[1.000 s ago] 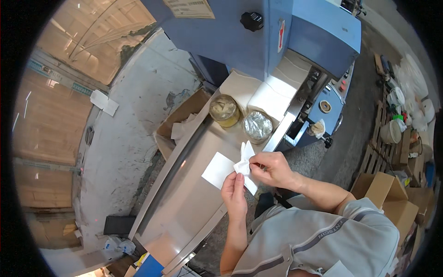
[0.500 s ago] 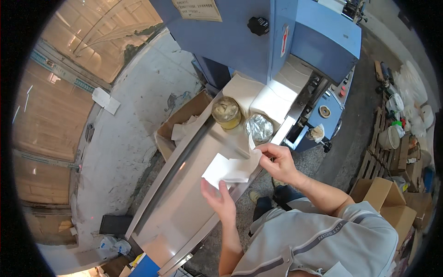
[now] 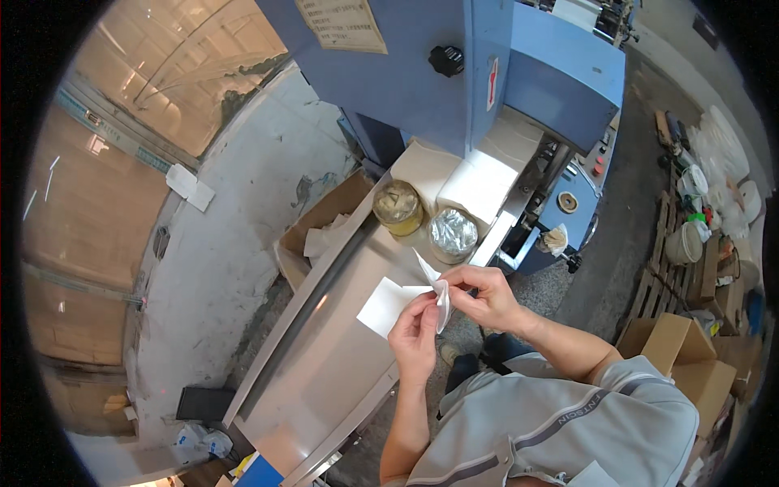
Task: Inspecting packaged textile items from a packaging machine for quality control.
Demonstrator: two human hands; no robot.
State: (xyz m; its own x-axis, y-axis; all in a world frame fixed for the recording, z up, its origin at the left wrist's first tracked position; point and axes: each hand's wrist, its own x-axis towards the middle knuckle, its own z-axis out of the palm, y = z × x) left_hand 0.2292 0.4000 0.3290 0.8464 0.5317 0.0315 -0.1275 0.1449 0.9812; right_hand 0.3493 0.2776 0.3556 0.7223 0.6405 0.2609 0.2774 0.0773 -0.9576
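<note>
Both hands are back together above the right edge of the steel bench (image 3: 324, 381): the left hand (image 3: 415, 334), open half a second ago, now joins the right hand (image 3: 485, 294) in pinching a thin white folded paper piece (image 3: 439, 294), creased, pointed, held clear of the flat white sheet (image 3: 388, 306).
</note>
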